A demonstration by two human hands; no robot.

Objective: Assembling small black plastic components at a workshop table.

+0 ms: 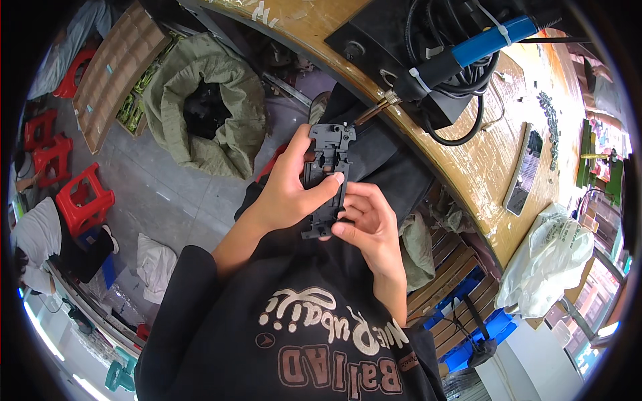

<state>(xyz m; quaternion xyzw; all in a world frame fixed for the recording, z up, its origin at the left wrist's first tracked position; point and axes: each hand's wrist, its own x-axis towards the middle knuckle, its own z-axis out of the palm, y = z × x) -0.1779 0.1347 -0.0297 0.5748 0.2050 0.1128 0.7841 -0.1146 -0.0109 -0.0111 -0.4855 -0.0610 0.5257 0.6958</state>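
My left hand (284, 194) has a solid grip on a black plastic part (326, 144), thumb laid across its face and the fingers wrapped around the left long side. The part's up in front of my chest, held in the air short of the table's near edge. My right hand (376, 230) is at the lower right side of it, fingers curled in and thumb close to them. Can't tell if those are actually pinching the part or just resting on it.

Right at the part's top end is the tip of a blue-handled soldering iron (491, 47), poking out over the near edge of the table (461, 157). Can't tell if it's touching. White ties on the iron, black cable (478, 120) looped by it.

Further along the tabletop there's a phone (523, 170), with a scatter of little dark pieces (550, 123) beyond it, and a white plastic bag (548, 257) slumped at the right end. Off to my left on the floor: an open woven sack (164, 100) with dark stuff inside, plus some red stools (85, 197).
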